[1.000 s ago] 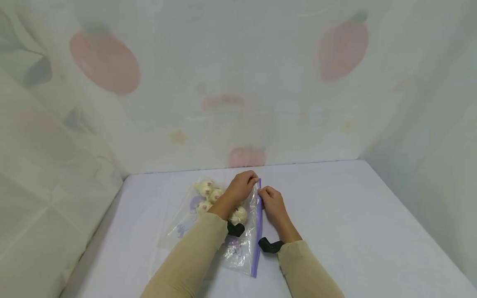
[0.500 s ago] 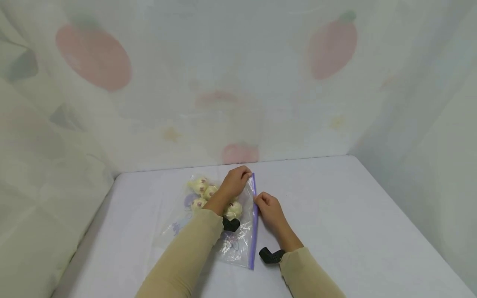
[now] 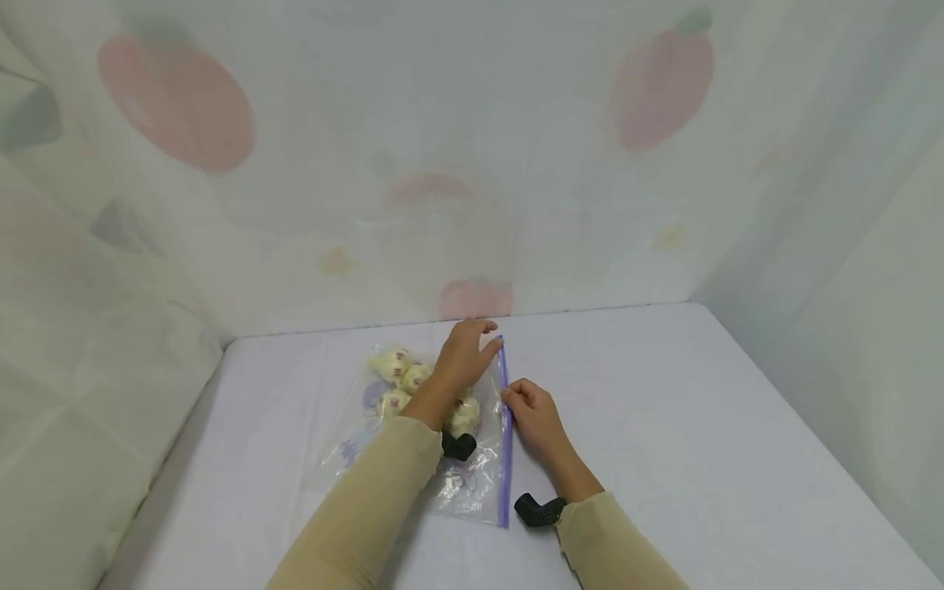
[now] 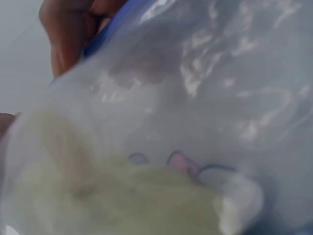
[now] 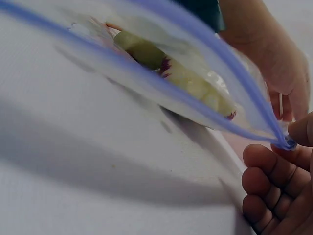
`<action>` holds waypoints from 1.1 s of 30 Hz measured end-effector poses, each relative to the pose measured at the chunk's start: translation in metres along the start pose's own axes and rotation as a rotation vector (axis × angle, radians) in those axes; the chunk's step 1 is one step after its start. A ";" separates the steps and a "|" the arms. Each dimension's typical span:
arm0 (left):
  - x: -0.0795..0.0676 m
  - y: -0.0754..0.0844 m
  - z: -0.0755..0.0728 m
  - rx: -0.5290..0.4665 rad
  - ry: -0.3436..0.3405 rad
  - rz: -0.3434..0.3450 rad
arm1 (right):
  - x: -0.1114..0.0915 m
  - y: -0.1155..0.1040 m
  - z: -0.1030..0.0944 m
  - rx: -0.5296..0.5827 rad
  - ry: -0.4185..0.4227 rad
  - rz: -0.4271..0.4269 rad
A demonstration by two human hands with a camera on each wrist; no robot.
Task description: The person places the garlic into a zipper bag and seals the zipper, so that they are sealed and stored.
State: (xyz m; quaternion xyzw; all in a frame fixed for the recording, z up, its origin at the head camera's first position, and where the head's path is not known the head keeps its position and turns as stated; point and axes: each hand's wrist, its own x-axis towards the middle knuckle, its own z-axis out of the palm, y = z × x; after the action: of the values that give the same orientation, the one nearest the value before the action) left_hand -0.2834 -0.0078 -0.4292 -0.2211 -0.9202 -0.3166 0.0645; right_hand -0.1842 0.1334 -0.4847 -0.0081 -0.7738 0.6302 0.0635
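Observation:
A clear zip-lock bag (image 3: pixel 479 483) with a purple zip strip (image 3: pixel 506 467) lies flat on the table, its strip on the right side. Inside are several pale yellow round lumps (image 3: pixel 463 416) with purple-red marks. My right hand (image 3: pixel 537 418) pinches the strip between thumb and forefinger, a little below its far end. At that far end my left hand (image 3: pixel 460 356) reaches across the bag, thumb beside the strip and fingers spread apart from it. The right wrist view shows the two purple edges (image 5: pixel 234 68) parted, with the lumps (image 5: pixel 190 81) visible between them.
A white cloth covers the table (image 3: pixel 664 426). Pale curtains with a printed strawberry (image 3: pixel 664 86) hang behind and at both sides. Black wrist pieces (image 3: pixel 540 510) sit on both arms, the left one over the bag.
My left hand has loosened from the strip's far end, its fingers spreading from the thumb. My right hand has shifted slightly nearer along the strip, still pinching. The head view has shifted a little.

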 end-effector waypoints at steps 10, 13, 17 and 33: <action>-0.022 0.024 -0.011 0.203 -0.085 -0.115 | 0.001 0.003 0.004 0.020 0.005 -0.062; -0.025 0.027 -0.011 0.238 -0.162 -0.161 | -0.001 0.004 0.004 0.034 0.005 -0.061; -0.024 0.030 -0.008 0.257 -0.200 -0.160 | -0.001 0.004 0.003 0.028 0.012 -0.070; -0.019 0.019 0.029 0.279 -0.037 0.018 | -0.004 0.011 -0.007 -0.098 0.027 0.021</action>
State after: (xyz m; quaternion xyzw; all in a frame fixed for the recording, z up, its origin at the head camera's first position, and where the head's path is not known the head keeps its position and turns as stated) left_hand -0.2568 0.0164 -0.4463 -0.2240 -0.9542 -0.1810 0.0805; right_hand -0.1807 0.1419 -0.4949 -0.0277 -0.8028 0.5918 0.0670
